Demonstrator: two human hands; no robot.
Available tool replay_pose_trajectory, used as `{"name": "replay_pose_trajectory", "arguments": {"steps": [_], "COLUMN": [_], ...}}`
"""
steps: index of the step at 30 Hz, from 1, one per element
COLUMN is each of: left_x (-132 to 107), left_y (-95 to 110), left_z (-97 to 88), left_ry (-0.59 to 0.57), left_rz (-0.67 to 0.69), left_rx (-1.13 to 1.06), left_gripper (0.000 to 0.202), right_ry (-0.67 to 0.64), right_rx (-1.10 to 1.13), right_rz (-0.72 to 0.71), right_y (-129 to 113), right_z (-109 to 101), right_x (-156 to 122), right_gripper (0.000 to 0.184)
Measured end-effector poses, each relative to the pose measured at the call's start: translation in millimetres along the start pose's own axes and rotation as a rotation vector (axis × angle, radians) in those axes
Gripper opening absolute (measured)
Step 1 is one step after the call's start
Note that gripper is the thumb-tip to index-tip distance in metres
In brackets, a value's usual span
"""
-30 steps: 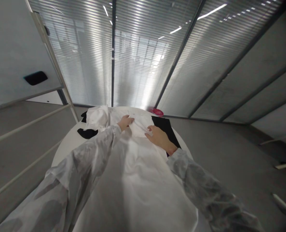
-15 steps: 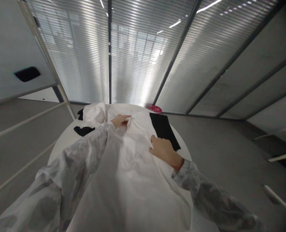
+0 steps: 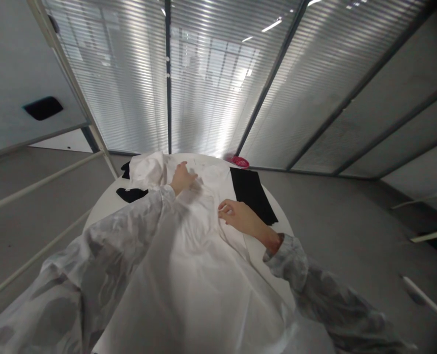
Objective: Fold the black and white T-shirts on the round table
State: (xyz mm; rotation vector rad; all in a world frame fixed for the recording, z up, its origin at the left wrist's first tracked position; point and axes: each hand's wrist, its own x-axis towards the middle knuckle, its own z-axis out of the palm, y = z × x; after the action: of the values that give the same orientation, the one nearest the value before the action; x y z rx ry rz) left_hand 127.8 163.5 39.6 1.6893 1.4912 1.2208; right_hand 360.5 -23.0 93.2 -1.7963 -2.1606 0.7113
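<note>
Smooth creases outward with even pressure: your left hand (image 3: pixel 182 179) spreads its fingers on the white cloth (image 3: pixel 221 181) atop the worktop (image 3: pixel 102 209); your right hand (image 3: pixel 240 216) curls at the cloth's edge, whether pinching I cannot tell

The cloth (image 3: pixel 199 219) is plain white, as is the table (image 3: pixel 101 209). The sleeves (image 3: pixel 107 250) are mottled in greys, the fabric (image 3: pixel 254 196) solid black, the basket (image 3: pixel 240 162) pinkish red, the floor (image 3: pixel 343 226) grey, the partition (image 3: pixel 211 108) silvery with fine horizontal stripes.
</note>
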Motion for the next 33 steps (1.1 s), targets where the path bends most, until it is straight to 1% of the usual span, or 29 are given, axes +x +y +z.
{"name": "replay_pose_trajectory", "arguments": {"steps": [2,3,5,6,8,9,12,14,16,18,21,23,24,26,29,31,33], "left_x": [-26,-41,-70,-83,-103,-108,-113,-110,-107,-106,-107,-108,-109,-111,-113,-114,-116], "left_y": [2,3,7,10,14,16,17,15,13,11,11,10,9,8,6,6,6], "left_z": [-1.5,-2.5,-4.7,-5.7,-6.7,-6.5,-3.8,-1.5,-0.4,-0.8,-2.8,-4.4,-5.0,-6.1,-6.1,-5.4,-5.2], "left_ry": [-0.066,-0.124,-0.249,-0.304,-0.416,-0.482,-0.672,-0.741,-0.76,-0.766,-0.76,-0.759,-0.764,-0.789,-0.801,-0.784,-0.766], "left_rz": [0.21,0.341,0.6,0.697,0.842,0.898,1.023,1.076,1.114,1.155,1.205,1.203,1.188,1.145,1.088,1.074,1.064], "left_rx": [0.135,0.2,0.294,0.311,0.302,0.283,0.221,0.221,0.248,0.278,0.307,0.307,0.306,0.309,0.283,0.233,0.192], "left_gripper": [0.059,0.053,0.044,0.041,0.037,0.037,0.039,0.04,0.039,0.038,0.034,0.031,0.031,0.032,0.032,0.031,0.03], "right_ry": [-0.003,-0.027,-0.118,-0.173,-0.269,-0.306,-0.377,-0.399,-0.39,-0.36,-0.318,-0.323,-0.352,-0.453,-0.617,-0.69,-0.747], "right_rx": [-0.144,-0.206,-0.283,-0.301,-0.313,-0.314,-0.345,-0.399,-0.442,-0.439,-0.34,-0.201,-0.123,-0.012,-0.026,-0.053,-0.026], "right_rz": [0.01,0.028,0.064,0.072,0.065,0.047,-0.025,-0.074,-0.1,-0.095,-0.069,-0.073,-0.085,-0.119,-0.174,-0.195,-0.225], "right_y": [6,9,13,14,14,13,7,2,-3,-9,-23,-32,-35,-40,-44,-48,-52], "right_z": [1,0,-3,-5,-9,-10,-7,0,8,12,11,10,10,13,20,23,23], "right_x": [-6,-12,-25,-33,-50,-59,-81,-90,-95,-95,-94,-96,-98,-105,-118,-128,-134], "right_gripper": [0.014,0.015,0.02,0.024,0.027,0.027,0.022,0.019,0.015,0.012,0.011,0.011,0.016,0.03,0.044,0.047,0.045]}}
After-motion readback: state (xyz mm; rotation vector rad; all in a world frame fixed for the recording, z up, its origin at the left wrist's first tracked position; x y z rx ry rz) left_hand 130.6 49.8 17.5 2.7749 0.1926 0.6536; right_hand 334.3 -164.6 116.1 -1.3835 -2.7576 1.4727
